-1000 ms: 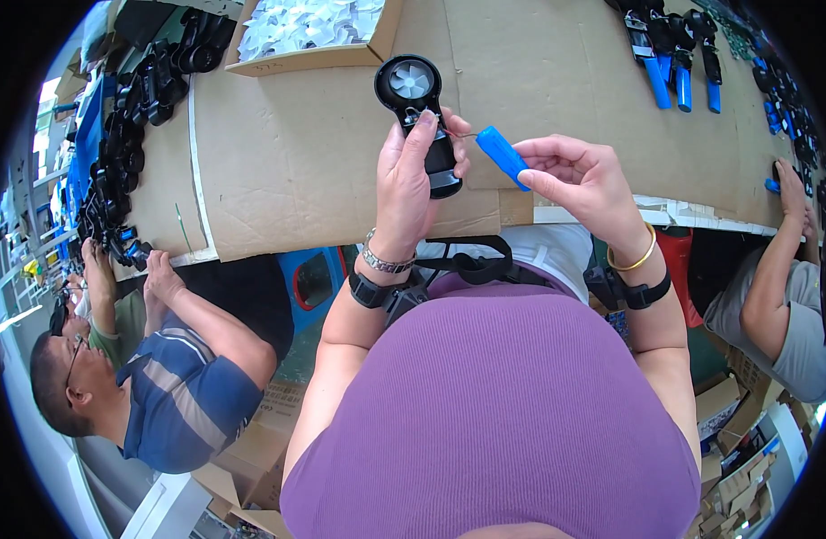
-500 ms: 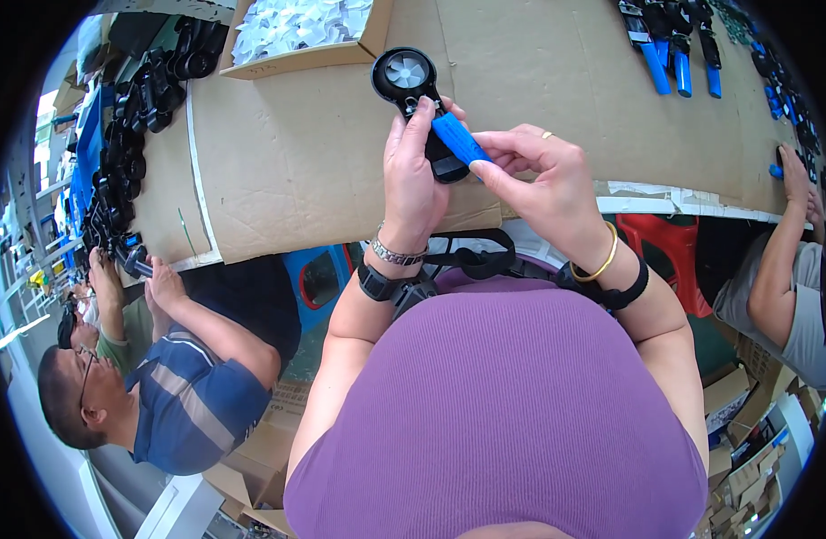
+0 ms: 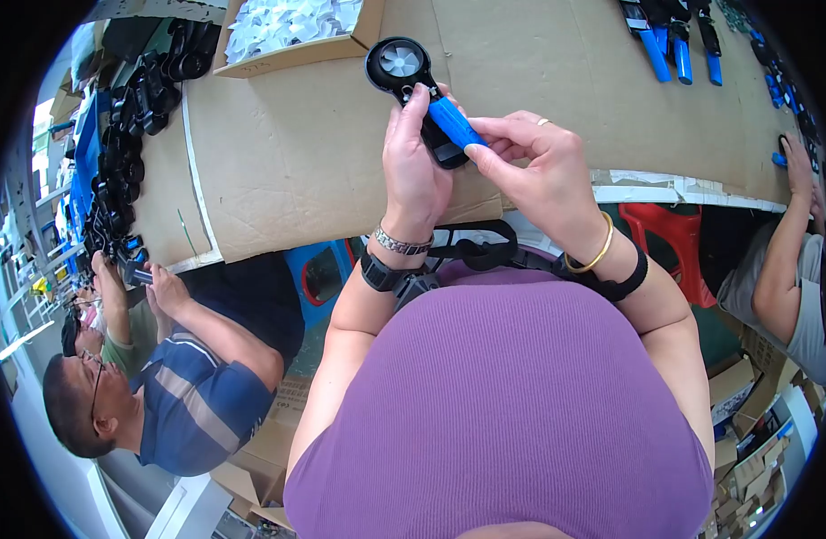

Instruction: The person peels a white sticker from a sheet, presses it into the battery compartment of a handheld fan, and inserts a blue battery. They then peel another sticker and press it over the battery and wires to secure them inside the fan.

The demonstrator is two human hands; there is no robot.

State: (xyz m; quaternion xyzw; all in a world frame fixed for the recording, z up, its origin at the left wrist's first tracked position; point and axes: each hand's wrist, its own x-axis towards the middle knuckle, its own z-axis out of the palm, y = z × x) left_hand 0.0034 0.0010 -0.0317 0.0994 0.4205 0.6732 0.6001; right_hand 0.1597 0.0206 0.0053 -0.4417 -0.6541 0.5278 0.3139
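Head view: your left hand (image 3: 416,166) grips the black handheld fan (image 3: 400,60), thumb on its front, the other fingers mostly hidden behind it. Your right hand (image 3: 540,169) pinches the near end of the blue cylinder (image 3: 454,122) between thumb and fingers. The cylinder slants across the fan's handle and covers part of it; whether it sits inside the handle or only lies over it, you cannot tell from here. At the far left, the upper edge of the view cuts off the open carton (image 3: 309,52) of white pieces (image 3: 291,25).

You have both held things above the brown cardboard sheet (image 3: 296,148) on the table. Below the table edge, a blue stool (image 3: 321,274) is at your left and a red stool (image 3: 669,244) at your right.

Count one fan, one cylinder, one carton, two stools, and at least three blue-ended units (image 3: 682,61) at the far right. The black units (image 3: 125,148) along the left are too jumbled to number. Two co-workers show plainly, one in a striped shirt (image 3: 197,386) at left, one in a grey shirt (image 3: 799,296) at right (another, farther left, is mostly hidden).
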